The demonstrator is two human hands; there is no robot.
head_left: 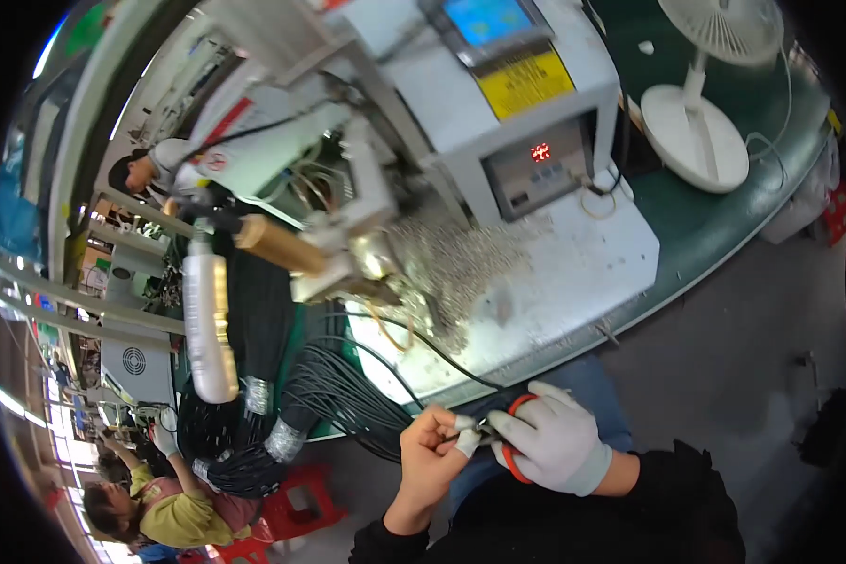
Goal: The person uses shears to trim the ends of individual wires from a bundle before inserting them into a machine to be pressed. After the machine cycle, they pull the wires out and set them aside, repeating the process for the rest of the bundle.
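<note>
— Orange-handled cutters (514, 434) sit in my gloved right hand (553, 440), fingers wrapped tight round the handles.

— And the other hand?

— My bare left hand (432, 449) pinches a thin black cable (421, 340) at its end, fingers closed on it. The cable runs up and away from me toward the white surface (573, 258), long axis pointing at the machine (498, 103). Cutter nose and cable end meet between my hands, left hand nearer the tip.

— Are the blades on it?

— Can't tell; my fingertips hide the blades and the cable's end.

one fan (700, 85), one machine (498, 103) — two stools (296, 508)
</note>
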